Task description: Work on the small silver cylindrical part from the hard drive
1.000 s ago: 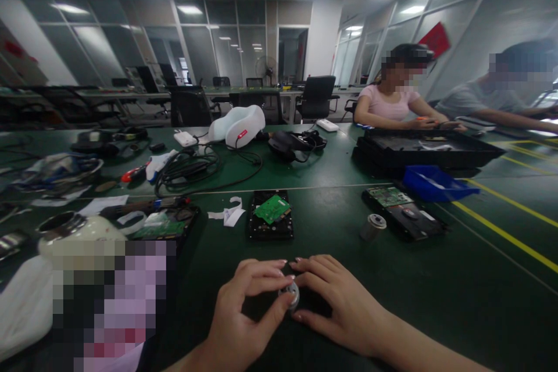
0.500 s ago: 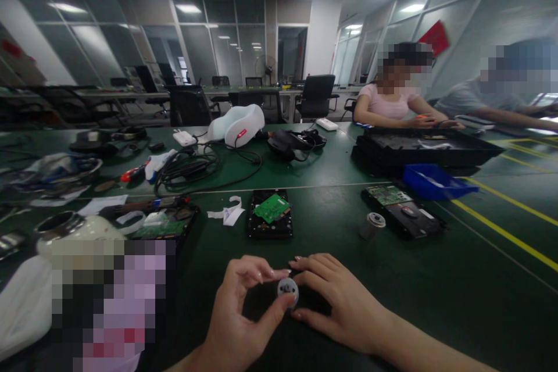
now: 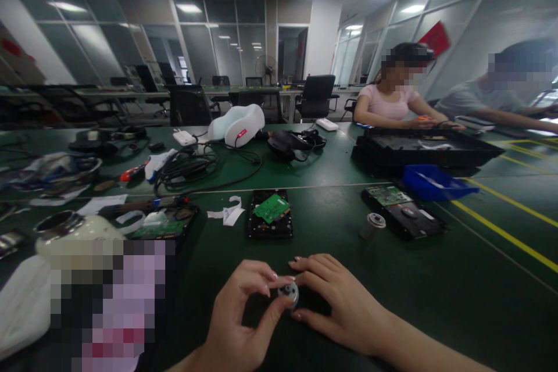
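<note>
A small round metal part (image 3: 288, 295) with dark holes in its top face is between my two hands near the front of the green table. My left hand (image 3: 244, 314) pinches it between thumb and index finger, the other fingers curled above. From the right, my right hand (image 3: 337, 302) curves around its side, fingertips beside it and thumb below. Beyond them lies a black hard drive (image 3: 283, 228) with a green circuit board (image 3: 271, 209) tilted on top. A metal cylinder (image 3: 374, 225) stands to the right, next to another drive (image 3: 412, 218).
Torn white paper (image 3: 227, 213) lies left of the middle drive. A blue tray (image 3: 436, 183) and a large black tray (image 3: 418, 154) are at the right. Cables (image 3: 187, 168), tools and a cream jar (image 3: 78, 232) crowd the left. Two people sit at the back right.
My left hand's fingers have shifted slightly over the round part, with the index finger now across its upper edge. The part has tilted a little. My right hand is nearly still.
</note>
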`<state>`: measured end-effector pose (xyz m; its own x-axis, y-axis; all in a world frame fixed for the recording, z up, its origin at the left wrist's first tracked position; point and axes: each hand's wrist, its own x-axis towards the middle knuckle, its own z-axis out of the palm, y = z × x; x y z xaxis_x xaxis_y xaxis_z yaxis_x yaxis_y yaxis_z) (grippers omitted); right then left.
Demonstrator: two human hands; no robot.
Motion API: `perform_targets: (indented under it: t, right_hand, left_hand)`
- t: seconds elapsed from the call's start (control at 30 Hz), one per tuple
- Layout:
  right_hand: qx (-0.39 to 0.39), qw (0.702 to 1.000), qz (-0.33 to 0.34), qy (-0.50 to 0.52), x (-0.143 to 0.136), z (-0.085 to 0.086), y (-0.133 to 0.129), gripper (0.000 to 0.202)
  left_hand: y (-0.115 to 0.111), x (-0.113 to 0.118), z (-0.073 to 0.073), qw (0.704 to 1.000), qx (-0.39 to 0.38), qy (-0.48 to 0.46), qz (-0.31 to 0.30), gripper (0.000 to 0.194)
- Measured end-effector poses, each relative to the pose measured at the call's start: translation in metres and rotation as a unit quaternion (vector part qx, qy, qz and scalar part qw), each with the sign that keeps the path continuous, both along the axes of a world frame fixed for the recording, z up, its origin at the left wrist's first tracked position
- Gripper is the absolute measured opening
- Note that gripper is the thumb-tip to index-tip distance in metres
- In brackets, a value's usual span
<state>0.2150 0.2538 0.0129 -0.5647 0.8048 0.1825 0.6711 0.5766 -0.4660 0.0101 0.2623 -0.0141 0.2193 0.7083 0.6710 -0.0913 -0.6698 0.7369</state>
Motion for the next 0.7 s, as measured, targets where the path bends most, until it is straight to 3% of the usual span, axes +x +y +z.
perform_targets:
  t: [0.7]
  right_hand:
    - [-0.003, 1.0, -0.004, -0.001, -0.0001, 0.0004, -0.0006, 0.032]
  left_hand:
    - [0.0014, -0.0015, 0.0025, 0.999, -0.026, 0.022, -0.007, 0.028]
